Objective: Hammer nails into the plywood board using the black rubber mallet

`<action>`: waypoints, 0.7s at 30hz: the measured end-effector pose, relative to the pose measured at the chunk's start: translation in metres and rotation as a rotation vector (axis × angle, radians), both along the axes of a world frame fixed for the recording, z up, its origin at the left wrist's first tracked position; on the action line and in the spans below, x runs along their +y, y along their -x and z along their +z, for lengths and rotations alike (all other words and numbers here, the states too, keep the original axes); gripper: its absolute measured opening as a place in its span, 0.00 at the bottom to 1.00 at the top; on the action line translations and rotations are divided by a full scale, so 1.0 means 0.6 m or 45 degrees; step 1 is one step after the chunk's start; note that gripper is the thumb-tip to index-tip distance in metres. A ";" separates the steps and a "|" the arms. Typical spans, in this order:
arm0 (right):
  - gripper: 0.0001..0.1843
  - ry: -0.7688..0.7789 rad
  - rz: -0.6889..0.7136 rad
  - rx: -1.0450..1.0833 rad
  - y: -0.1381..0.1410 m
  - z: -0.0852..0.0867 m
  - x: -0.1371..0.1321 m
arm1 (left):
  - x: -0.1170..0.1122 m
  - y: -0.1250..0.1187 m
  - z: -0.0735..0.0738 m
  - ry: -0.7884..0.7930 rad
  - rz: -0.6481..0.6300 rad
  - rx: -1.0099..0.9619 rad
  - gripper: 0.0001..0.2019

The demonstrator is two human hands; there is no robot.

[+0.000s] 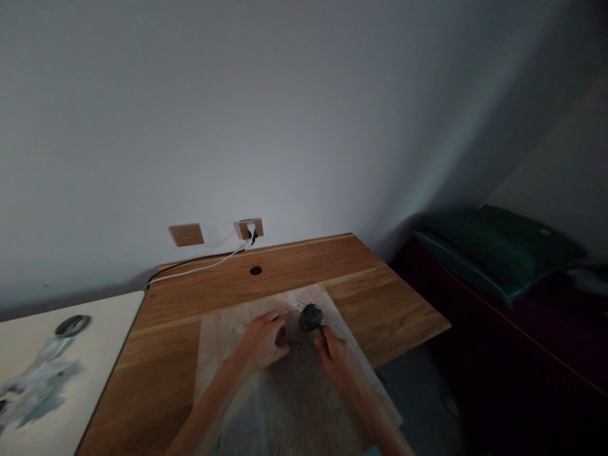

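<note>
My right hand [336,360] is wrapped round the dark handle of a mallet [311,318]. The mallet's round black head is raised just above a pale, worn board [247,405]. To its left, my left hand [263,339] is over the board with its fingers curled and pinched together. Whatever those fingers hold is too small and dim to make out. A few tiny pieces [295,344] lie on the board between my two hands, their kind unclear.
The board rests on a wooden table [361,297] with a cable hole [255,270]. Cables run to a wall socket [249,228]. On a white table [109,342] at left are a roll of tape [72,325] and crumpled plastic [40,386]. A dark cushion [503,247] is at right.
</note>
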State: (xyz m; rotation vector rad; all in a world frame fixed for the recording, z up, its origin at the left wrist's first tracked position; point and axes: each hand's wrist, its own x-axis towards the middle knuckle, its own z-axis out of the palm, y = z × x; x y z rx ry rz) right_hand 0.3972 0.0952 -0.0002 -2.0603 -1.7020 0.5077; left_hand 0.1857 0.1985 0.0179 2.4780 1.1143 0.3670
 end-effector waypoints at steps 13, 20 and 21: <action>0.22 -0.004 -0.010 -0.045 0.008 0.004 -0.006 | -0.013 -0.014 0.002 0.042 0.048 0.088 0.07; 0.22 0.000 0.001 0.033 0.004 0.003 -0.005 | 0.044 0.051 -0.015 0.062 0.334 -0.285 0.05; 0.22 -0.001 -0.003 0.033 0.004 0.002 -0.005 | 0.053 0.058 -0.019 0.063 0.361 -0.324 0.05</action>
